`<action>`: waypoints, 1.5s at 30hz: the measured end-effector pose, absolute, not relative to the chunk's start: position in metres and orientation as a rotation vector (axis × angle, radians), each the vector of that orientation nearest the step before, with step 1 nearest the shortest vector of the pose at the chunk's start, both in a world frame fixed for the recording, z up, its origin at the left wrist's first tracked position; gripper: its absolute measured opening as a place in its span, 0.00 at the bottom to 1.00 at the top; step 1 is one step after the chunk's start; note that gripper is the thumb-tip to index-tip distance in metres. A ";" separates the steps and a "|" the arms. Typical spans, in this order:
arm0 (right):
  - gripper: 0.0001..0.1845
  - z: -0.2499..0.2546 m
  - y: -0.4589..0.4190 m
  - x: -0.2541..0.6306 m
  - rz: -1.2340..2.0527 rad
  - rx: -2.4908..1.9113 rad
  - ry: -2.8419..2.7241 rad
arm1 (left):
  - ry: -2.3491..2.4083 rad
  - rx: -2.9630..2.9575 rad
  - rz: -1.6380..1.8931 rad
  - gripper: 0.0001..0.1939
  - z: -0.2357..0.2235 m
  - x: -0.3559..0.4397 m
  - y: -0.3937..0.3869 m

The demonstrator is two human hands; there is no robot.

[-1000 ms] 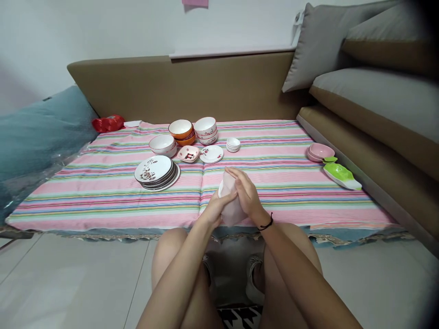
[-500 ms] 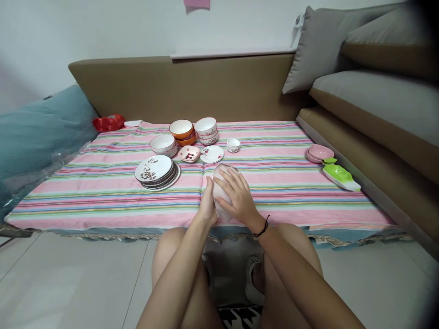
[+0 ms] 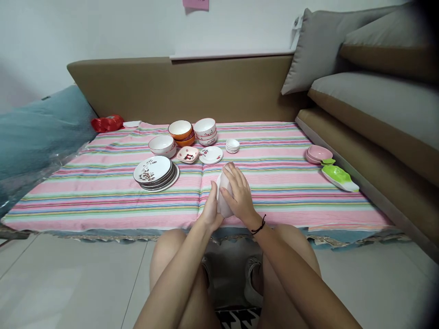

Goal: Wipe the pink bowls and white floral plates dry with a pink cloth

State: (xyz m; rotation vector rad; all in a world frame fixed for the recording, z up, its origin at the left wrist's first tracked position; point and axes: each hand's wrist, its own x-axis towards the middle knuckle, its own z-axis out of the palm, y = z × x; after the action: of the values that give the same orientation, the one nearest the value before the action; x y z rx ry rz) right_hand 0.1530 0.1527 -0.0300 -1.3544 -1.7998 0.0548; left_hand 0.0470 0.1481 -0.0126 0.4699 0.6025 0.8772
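Observation:
Between my hands, above the front of the striped cloth, is a pale pinkish-white cloth [image 3: 224,203] bunched into a rounded shape. A whiter edge shows at its left; whether a dish is inside it cannot be made out. My left hand [image 3: 211,210] grips it from the left and below, thumb up along the edge. Over its right side lies my right hand [image 3: 240,194], fingers curved and pressed on it. Beyond the hands are a flowered oval plate [image 3: 211,155], a square patterned dish [image 3: 188,154] and a stack of tiny white bowls [image 3: 232,145].
To the left stand stacked plates [image 3: 152,170], white bowls [image 3: 162,144], orange bowls [image 3: 180,131] and flowered bowls [image 3: 206,128]. Pink bowls [image 3: 319,153] and a green dish [image 3: 338,176] sit right, beside piled cushions [image 3: 370,105]. A red bundle [image 3: 107,123] lies far left.
Both hands have shifted slightly right, with the cloth tilted more on edge. My right hand has turned more upright, its fingers closer together. The dishes stay in place.

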 end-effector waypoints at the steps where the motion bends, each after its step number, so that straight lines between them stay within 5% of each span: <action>1: 0.28 -0.029 0.152 0.153 0.045 -1.345 -1.834 | 0.602 0.458 0.875 0.33 -0.012 0.046 0.148; 9: 0.25 -0.022 0.146 0.150 0.005 -1.282 -1.982 | 0.600 0.405 0.858 0.42 -0.001 0.044 0.150; 21: 0.22 -0.034 0.163 0.159 0.366 -1.402 -1.321 | 0.536 0.543 0.850 0.25 -0.013 0.055 0.146; 34: 0.21 -0.021 0.145 0.146 0.018 -1.275 -2.014 | 0.569 0.281 0.940 0.39 0.003 0.042 0.150; 45: 0.21 -0.022 0.154 0.153 0.119 -1.444 -1.607 | 0.593 0.428 0.966 0.30 -0.011 0.054 0.155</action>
State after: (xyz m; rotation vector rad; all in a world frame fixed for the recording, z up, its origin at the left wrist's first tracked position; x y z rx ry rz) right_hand 0.1528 0.1538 -0.0224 -1.4441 -1.6070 0.1186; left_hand 0.0543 0.1546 -0.0114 0.4284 0.5928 0.9657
